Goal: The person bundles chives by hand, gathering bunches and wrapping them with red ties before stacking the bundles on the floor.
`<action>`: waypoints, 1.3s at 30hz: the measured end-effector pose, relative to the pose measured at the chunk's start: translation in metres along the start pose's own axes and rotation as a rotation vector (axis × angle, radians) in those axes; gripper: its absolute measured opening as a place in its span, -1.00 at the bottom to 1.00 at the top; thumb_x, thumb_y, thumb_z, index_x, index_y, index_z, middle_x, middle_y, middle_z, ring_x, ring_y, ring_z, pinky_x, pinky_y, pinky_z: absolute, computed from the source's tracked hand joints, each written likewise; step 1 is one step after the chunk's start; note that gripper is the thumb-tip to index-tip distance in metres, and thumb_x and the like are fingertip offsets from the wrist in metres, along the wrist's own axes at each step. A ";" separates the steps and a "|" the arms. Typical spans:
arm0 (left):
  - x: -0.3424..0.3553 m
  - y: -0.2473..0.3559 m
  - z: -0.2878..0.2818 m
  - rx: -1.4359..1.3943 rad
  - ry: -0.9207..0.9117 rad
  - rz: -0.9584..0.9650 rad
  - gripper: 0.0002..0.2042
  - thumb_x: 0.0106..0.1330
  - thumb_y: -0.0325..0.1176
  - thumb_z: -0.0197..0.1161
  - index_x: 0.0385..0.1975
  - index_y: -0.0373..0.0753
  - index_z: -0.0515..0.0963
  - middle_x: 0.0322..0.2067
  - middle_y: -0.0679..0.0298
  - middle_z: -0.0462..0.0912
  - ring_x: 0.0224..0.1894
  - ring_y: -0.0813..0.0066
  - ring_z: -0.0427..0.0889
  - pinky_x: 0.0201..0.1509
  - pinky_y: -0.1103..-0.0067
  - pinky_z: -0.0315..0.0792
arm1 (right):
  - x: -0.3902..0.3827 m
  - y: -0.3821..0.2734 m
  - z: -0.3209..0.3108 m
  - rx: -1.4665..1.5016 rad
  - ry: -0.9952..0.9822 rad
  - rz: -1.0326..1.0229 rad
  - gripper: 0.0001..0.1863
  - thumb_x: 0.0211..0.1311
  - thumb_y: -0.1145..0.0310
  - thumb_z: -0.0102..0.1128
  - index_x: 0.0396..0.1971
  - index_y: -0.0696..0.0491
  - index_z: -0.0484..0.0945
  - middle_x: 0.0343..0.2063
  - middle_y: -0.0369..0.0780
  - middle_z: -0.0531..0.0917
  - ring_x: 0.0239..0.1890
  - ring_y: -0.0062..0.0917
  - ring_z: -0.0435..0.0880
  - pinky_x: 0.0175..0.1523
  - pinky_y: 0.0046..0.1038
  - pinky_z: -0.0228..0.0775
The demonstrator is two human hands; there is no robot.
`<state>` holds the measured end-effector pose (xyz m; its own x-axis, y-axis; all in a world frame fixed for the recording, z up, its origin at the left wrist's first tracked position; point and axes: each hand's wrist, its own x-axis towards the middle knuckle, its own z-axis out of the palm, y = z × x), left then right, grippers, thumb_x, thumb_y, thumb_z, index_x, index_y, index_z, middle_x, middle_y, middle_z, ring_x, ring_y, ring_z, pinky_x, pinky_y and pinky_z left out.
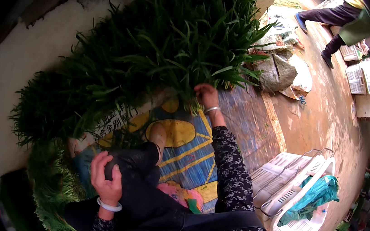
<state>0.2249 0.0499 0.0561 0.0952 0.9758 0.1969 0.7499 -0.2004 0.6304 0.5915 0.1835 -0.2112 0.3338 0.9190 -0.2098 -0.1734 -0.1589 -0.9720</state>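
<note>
A large heap of dark green leafy greens [170,41] with long narrow blades curves across the far side, its pale cut stems toward me. At its near edge is my right hand [206,96], fingers bent and closed at some blades; leaves partly cover the fingertips. Loose pale stems [193,106] lie just beside that hand. My left hand [106,182] hovers by my bent knee, holding nothing, with thumb and fingers apart. A light bangle shows on each wrist. My bare foot [158,134] rests on a blue and yellow printed mat [189,155].
At right stands a white plastic crate chair [295,192] with a teal plastic bag [314,198] on it. Sacks [278,73] lie beyond the mat. Farther off are white baskets [367,76] and a walking person [337,21]. A pale wall [22,65] borders the left.
</note>
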 end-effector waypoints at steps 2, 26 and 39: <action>-0.004 0.002 -0.006 0.029 0.008 -0.019 -0.74 0.10 -0.51 0.21 -0.18 -0.37 0.54 -0.05 0.02 0.56 0.02 0.01 0.53 0.15 0.29 0.38 | -0.030 -0.107 0.028 0.261 -0.121 0.123 -0.76 0.23 0.51 -0.09 -0.25 0.05 0.60 -0.59 -0.34 0.60 -0.69 -0.74 0.42 -0.58 -0.68 0.22; -0.022 -0.083 -0.094 -0.451 0.255 -0.057 -0.82 0.17 -0.43 0.27 -0.23 -0.25 0.52 -0.09 0.19 0.54 -0.10 0.20 0.61 -0.06 0.44 0.53 | -0.197 -0.261 0.291 -0.712 -0.851 -0.399 -0.76 0.34 0.50 0.06 -0.04 0.18 0.54 -0.38 -0.27 0.64 -0.44 -0.70 0.55 -0.34 -0.64 0.42; -0.097 -0.237 -0.240 -0.515 0.638 -0.493 -0.82 0.18 -0.52 0.25 -0.22 -0.28 0.52 -0.32 0.19 0.56 -0.33 0.39 0.61 -0.28 0.52 0.50 | -0.276 0.004 0.716 -1.178 -1.517 -0.851 -0.13 0.01 -0.08 0.34 0.25 0.06 0.25 0.09 0.05 0.49 0.04 -0.04 0.53 0.10 -0.13 0.39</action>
<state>-0.1188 -0.0182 0.0680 -0.6429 0.7597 0.0976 0.2162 0.0577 0.9746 -0.1648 0.1876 -0.0806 -0.9499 0.2777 -0.1435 0.3122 0.8214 -0.4773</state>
